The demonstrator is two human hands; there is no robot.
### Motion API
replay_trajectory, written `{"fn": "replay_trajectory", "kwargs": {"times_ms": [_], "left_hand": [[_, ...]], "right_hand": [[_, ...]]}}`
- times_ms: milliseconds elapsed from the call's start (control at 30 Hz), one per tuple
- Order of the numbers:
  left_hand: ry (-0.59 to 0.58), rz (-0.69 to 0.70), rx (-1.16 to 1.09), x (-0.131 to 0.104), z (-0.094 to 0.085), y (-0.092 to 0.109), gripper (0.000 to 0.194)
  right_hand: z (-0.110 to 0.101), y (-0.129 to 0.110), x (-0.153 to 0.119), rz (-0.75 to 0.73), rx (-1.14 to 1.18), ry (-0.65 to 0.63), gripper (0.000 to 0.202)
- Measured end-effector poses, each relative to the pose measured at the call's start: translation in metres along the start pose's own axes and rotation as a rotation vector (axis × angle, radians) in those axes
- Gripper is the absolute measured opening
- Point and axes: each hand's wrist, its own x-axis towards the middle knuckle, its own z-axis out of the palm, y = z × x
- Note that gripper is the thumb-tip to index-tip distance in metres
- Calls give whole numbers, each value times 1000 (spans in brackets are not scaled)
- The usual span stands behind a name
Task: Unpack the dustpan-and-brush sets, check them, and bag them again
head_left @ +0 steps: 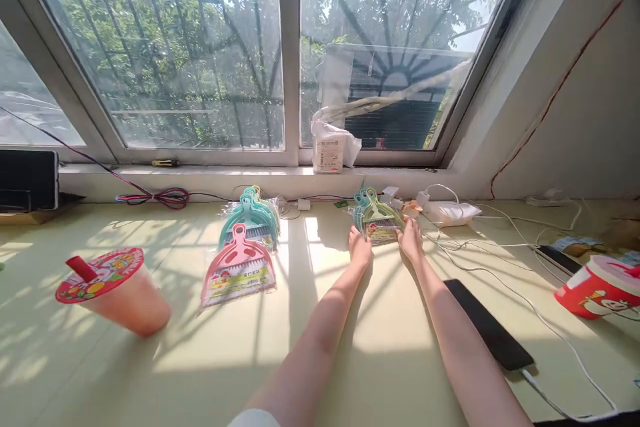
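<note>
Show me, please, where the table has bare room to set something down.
The table is bare between the left forearm and the right forearm, and in front of the pink dustpan set, between the peach-coloured cup and the left forearm. It is crowded right of the right forearm: black phone, white cables.

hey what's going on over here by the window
A person has both hands at the table's far side, the left hand and right hand at either side of a small pile of bagged dustpan sets, a yellowish-green one in front. To the left lies another group, with a pink dustpan set in front of teal ones. A drink cup stands nearer, further left.
</note>
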Motion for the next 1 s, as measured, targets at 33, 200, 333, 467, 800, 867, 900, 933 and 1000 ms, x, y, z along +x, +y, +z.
{"fn": "replay_trajectory", "kwargs": {"times_ms": [33,200,333,467,800,867,900,933,1000], "left_hand": [[-10,3,-6,-2,1,0,64],[3,79,1,-12,5,0,79],[-18,149,6,-24,3,2,87],[14,144,-43,-46,-12,5,86],[417,312,-34,-109,-188,-43,50],[537,291,2,-112,-244,-55,41],[589,261,23,-114,-272,-62,37],[620,225,47,-116,-298,-69,34],[661,122,87,-120,-344,-84,26]], "right_hand": [[-1,-4,-5,-13,-13,45,57],[-15,-41,-43,-164,-42,99,53],[-29,-70,-88,-264,-42,-10,49],[-41,-96,-131,-256,34,-18,47],[-28,-240,-183,-88,353,-479,33],[-12,-277,-183,-100,382,-630,34],[-3,-294,-183,-100,403,-692,36],[5,-310,-184,-107,425,-730,37],[19,-333,-188,-88,538,-815,33]]}}
